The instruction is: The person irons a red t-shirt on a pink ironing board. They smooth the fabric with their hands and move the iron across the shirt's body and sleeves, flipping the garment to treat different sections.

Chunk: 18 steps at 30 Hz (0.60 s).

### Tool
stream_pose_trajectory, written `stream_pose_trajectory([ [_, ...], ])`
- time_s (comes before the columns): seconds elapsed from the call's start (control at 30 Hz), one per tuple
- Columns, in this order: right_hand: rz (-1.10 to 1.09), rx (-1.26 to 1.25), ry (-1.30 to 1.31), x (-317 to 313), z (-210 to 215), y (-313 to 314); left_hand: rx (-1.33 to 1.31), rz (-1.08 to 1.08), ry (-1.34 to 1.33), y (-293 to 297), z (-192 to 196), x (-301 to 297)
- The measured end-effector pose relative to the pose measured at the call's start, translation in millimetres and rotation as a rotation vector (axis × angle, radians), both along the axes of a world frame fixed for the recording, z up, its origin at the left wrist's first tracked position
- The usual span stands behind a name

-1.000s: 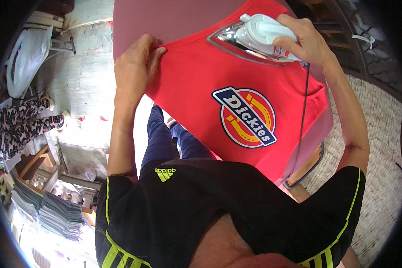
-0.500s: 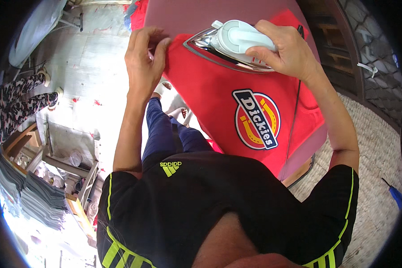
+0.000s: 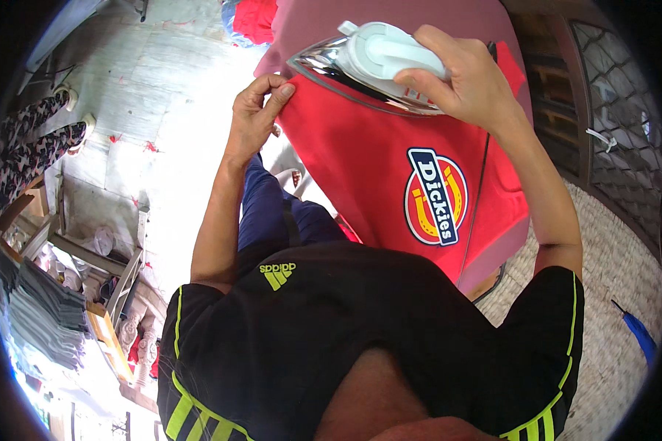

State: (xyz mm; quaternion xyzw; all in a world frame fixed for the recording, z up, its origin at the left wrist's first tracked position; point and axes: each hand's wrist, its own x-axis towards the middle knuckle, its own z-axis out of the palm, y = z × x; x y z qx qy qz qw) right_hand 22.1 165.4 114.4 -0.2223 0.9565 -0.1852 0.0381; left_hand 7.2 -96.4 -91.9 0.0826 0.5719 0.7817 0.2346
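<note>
My right hand (image 3: 467, 77) grips the handle of a pale green and white clothes iron (image 3: 382, 55) with a shiny metal soleplate. The iron rests on a red cloth (image 3: 346, 162), its tip pointing left near the cloth's upper left edge. Just below that tip, my left hand (image 3: 256, 121) pinches the cloth's left corner between thumb and fingers. A round yellow, white and navy emblem (image 3: 436, 197) lies on the cloth nearer to me. Under it all is a mauve padded ironing board (image 3: 390, 10). A thin dark cord (image 3: 479, 198) runs down across the cloth's right side.
Red and blue cloth (image 3: 254, 20) lies beyond the board's left side. Another person's patterned trouser legs (image 3: 40, 136) show at far left, above a stack of grey folded cloths (image 3: 48, 316). To the right are a lattice metal gate (image 3: 618, 95) and a blue umbrella (image 3: 638, 334).
My left hand has closed from a loose curl into a pinch on the cloth's left corner. The iron has slid a little left across the cloth. The whole view has shifted slightly.
</note>
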Motion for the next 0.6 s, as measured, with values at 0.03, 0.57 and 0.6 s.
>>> stream_pose_trajectory([
  [0.03,-0.006,-0.009,-0.014,-1.9,0.2,-5.9,0.008,-0.012,0.002,-2.2,-3.3,-0.4],
  [0.57,-0.387,-0.123,0.068,-0.9,10.7,-15.6,-0.232,-0.206,0.215,-20.5,12.6,-31.4],
  [0.6,-0.509,-0.085,0.039,12.3,22.6,-9.8,-0.303,-0.181,0.375,-21.2,20.5,-35.3],
])
